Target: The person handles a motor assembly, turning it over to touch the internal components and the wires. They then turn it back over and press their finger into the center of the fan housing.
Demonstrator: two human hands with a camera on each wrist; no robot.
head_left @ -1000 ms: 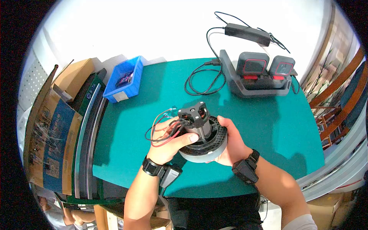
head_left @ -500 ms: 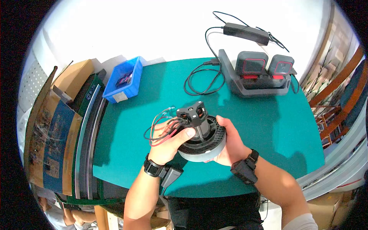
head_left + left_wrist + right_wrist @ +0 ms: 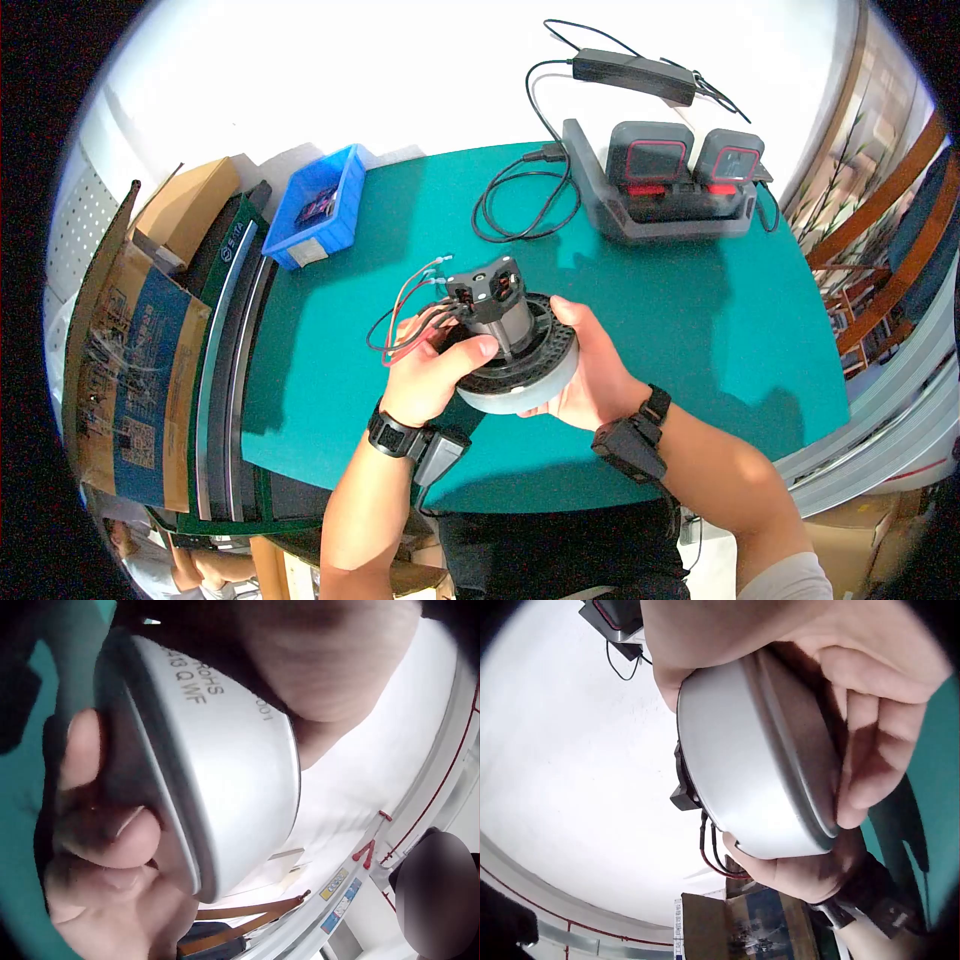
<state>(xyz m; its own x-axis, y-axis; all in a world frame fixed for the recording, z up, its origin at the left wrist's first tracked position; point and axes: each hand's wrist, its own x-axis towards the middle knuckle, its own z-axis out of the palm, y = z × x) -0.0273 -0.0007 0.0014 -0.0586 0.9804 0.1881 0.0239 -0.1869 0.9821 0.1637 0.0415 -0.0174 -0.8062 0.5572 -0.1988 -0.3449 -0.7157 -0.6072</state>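
We support the motor unit [image 3: 520, 397] with both hands, tilted, above the near half of the green tabletop [image 3: 690, 330]. With the left hand [image 3: 425, 378] we grip its left side; the thumb lies over the rim, its tip at the grey cylinder [image 3: 512, 333], and we cannot tell whether the two touch. With the right hand [image 3: 598, 372] we grip the opposite side, thumb at the rim and fingers bent beneath the silver shell [image 3: 742, 761]. Neither hand is spread. Loose wires [image 3: 371, 335] loop from the black cap [image 3: 482, 284] beside our left hand. We locate the blue bin [image 3: 346, 220] well apart, at the far left.
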